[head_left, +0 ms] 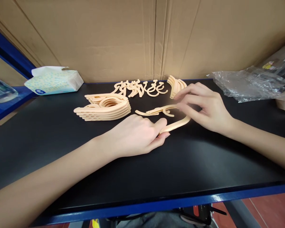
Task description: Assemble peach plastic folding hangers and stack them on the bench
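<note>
Fingers (160, 124) of your left hand (133, 136) are pinching the near end of a cream plastic hanger part (177, 124), thumb above and index finger below. Those of your right hand (205, 103) are bent over its curved right end; blur and overlap prevent confirming whether they grip it or merely touch it.

Location: the part is between your two hands, ahead of the bare front of the tabletop (142, 177), to the right of the stacked hanger parts (106, 110) and nearer you than the loose hooks (154, 88).

Handling, in the inspector's judgement: your left pinch should serve as the anchor, firm but not squeezing. Your right fingertips should steady the bend and apply pressure evenly along the strip, since thin plastic will likely flex or twist under sideways force. Check that any joint sits flush before pressing.

Orientation: the near limb's long axis runs chiefly left to right, slanting away from you toward your right hand. The curve faces right. A further strip (156, 110) extends leftward behind it; its connection under your fingertips cannot be verified.
</note>
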`<action>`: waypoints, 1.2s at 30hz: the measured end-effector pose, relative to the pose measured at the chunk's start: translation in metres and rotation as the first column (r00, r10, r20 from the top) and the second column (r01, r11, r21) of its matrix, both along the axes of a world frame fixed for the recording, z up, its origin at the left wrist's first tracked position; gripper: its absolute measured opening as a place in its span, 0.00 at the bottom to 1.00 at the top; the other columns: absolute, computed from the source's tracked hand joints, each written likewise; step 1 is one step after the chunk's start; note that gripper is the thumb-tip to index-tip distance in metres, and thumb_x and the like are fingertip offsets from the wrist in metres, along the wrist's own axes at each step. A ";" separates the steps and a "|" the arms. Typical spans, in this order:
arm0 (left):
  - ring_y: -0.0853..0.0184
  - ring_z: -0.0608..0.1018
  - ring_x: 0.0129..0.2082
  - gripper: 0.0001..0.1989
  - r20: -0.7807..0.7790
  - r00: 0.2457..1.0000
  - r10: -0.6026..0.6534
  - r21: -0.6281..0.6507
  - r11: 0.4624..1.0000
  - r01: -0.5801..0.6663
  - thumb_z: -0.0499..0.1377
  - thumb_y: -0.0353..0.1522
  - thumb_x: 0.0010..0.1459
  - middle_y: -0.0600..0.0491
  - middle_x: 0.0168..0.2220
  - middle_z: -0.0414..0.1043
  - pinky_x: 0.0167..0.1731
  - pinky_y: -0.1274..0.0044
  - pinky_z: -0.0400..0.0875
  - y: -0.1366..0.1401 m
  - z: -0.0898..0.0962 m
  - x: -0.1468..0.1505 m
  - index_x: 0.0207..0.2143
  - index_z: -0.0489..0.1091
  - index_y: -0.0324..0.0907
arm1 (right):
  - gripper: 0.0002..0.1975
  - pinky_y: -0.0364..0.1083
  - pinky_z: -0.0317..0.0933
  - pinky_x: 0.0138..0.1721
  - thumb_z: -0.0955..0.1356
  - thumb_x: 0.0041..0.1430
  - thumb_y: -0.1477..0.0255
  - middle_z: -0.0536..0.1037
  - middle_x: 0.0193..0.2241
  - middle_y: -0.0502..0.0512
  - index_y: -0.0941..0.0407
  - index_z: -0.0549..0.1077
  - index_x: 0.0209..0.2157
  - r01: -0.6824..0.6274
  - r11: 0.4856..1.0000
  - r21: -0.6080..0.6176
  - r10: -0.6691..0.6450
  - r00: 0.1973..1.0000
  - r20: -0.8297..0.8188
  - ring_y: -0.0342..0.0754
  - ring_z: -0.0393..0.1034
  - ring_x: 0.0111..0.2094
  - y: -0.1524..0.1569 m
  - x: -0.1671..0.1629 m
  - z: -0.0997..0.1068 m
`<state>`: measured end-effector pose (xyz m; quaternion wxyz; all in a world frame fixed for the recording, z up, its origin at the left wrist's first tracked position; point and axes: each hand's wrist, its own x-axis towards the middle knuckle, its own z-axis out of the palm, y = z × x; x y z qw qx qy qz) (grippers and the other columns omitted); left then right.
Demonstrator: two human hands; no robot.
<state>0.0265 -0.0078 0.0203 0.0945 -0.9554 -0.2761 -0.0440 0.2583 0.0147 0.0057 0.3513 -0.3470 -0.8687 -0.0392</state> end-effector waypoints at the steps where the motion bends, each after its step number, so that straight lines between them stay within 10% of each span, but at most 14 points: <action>1: 0.70 0.65 0.12 0.13 0.002 1.000 -0.002 0.005 1.000 0.002 0.46 0.35 0.67 0.60 0.14 0.62 0.16 0.78 0.45 -0.001 0.001 0.000 0.30 0.62 0.41 | 0.15 0.54 0.61 0.45 0.63 0.65 0.66 0.78 0.41 0.59 0.54 0.74 0.27 0.037 0.999 -0.012 -0.036 0.999 0.025 0.54 0.70 0.43 0.002 0.002 0.000; 8: 0.69 0.71 0.15 0.13 0.044 0.994 -0.100 -0.021 0.995 0.101 0.46 0.36 0.67 0.57 0.19 0.69 0.16 0.77 0.48 -0.007 0.000 0.002 0.30 0.60 0.42 | 0.23 0.54 0.56 0.48 0.54 0.70 0.64 0.80 0.33 0.53 0.53 0.75 0.30 0.088 0.961 -0.261 -0.059 0.991 0.117 0.52 0.72 0.41 0.011 0.004 -0.007; 15: 0.64 0.71 0.27 0.04 0.090 0.959 -0.267 -0.113 0.954 0.276 0.55 0.33 0.53 0.53 0.26 0.69 0.18 0.75 0.54 -0.013 -0.002 0.006 0.30 0.62 0.41 | 0.17 0.52 0.56 0.44 0.59 0.69 0.64 0.78 0.33 0.54 0.55 0.75 0.34 0.114 0.967 -0.230 -0.076 0.983 0.167 0.51 0.70 0.40 0.013 0.003 -0.011; 23: 0.58 0.70 0.44 0.09 0.054 0.952 -0.302 0.033 0.953 0.300 0.53 0.25 0.54 0.46 0.40 0.71 0.47 0.67 0.63 -0.001 -0.006 0.005 0.38 0.67 0.38 | 0.09 0.51 0.61 0.42 0.63 0.64 0.71 0.77 0.36 0.55 0.55 0.75 0.36 0.063 0.962 -0.264 -0.043 0.996 0.083 0.50 0.71 0.39 0.016 0.003 -0.017; 36: 0.62 0.73 0.42 0.11 0.105 0.975 -0.198 0.023 0.980 0.197 0.52 0.30 0.63 0.50 0.44 0.71 0.37 0.73 0.67 0.004 -0.008 0.000 0.47 0.66 0.40 | 0.08 0.50 0.63 0.42 0.65 0.62 0.72 0.77 0.36 0.55 0.56 0.76 0.37 0.063 0.958 -0.279 -0.051 0.997 0.049 0.50 0.72 0.38 0.015 0.003 -0.018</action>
